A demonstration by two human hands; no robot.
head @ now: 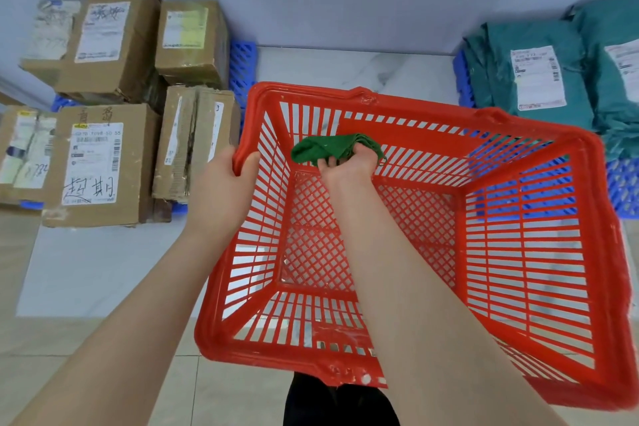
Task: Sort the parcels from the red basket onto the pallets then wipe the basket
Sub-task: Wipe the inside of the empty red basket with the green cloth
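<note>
Red basket [415,140] sits tilted between the two stacks, its open mouth turned up toward the person standing over it. The left hand [224,183] grips the rim at the far left corner, thumb inside and fingers wrapped over the outer edge. The right hand [345,166] reaches down into the basket with its fingers bunched tight around a green cloth [325,149], which is pressed against the slatted far wall. To the left, brown cardboard boxes [103,156] with shipping labels are piled on a blue pallet [242,62]. To the right, teal mailer bags [539,73] lie stacked on another blue pallet [622,187]. Pale tiled floor [103,270] runs beneath it all.
</note>
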